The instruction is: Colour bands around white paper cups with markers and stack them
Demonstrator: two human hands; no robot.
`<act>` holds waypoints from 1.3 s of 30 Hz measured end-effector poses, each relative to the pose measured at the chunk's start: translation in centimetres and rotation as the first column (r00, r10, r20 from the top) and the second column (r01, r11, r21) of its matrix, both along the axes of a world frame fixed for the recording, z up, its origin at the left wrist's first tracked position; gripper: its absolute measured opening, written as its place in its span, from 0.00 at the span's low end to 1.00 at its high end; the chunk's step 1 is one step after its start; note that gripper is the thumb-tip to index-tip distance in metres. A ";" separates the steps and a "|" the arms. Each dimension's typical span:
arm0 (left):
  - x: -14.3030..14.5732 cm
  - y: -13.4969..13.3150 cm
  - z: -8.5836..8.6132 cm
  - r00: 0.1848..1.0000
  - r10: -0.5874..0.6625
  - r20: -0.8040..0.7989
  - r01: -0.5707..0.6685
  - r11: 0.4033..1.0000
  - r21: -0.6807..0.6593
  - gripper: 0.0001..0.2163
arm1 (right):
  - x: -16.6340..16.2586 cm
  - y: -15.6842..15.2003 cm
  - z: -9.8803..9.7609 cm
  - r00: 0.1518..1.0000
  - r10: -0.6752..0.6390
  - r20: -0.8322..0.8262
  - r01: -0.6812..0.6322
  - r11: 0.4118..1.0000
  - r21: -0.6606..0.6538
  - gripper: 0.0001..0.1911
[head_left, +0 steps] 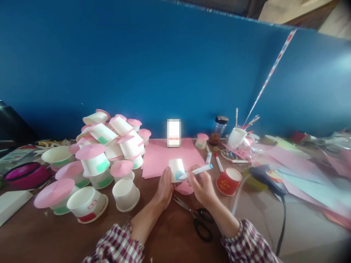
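My left hand (163,188) grips a white paper cup (176,166) from its left side, with the fingers wrapped round it. Patches of light blue colour show on the cup's side. A pink paper disc (185,188) shows below the cup, between my hands. My right hand (202,185) pinches a white marker pen (199,169) with a blue end, its tip at the blue patch on the cup. Under my right forearm lie black-handled scissors (202,228), blades pointing up and left.
Several cups with pink paper tops (93,160) are piled at the left. Pink sheets (159,153) lie ahead. On the right are a red cup (229,181), a red-capped marker (218,162), a corded glue gun (268,179) and a lidded jar (219,129).
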State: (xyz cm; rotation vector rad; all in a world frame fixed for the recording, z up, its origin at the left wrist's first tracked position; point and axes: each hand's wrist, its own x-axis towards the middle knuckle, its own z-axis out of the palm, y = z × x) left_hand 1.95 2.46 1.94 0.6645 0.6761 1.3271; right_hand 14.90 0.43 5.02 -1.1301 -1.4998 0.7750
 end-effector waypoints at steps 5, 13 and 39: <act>0.0 0.0 0.1 1.000 -0.018 -0.006 0.018 1.000 -0.008 0.18 | -0.1 0.1 0.0 0.999 0.007 -0.041 -0.008 1.000 -0.002 0.11; -0.1 0.0 0.1 1.000 -0.005 -0.026 0.005 1.000 0.011 0.17 | 0.1 0.0 0.2 0.999 0.035 0.031 -0.035 0.999 -0.013 0.11; -0.1 0.2 -0.1 1.000 -0.025 -0.003 0.025 0.999 -0.027 0.21 | -0.1 0.2 -0.2 0.993 -0.006 -0.114 0.011 0.999 0.035 0.07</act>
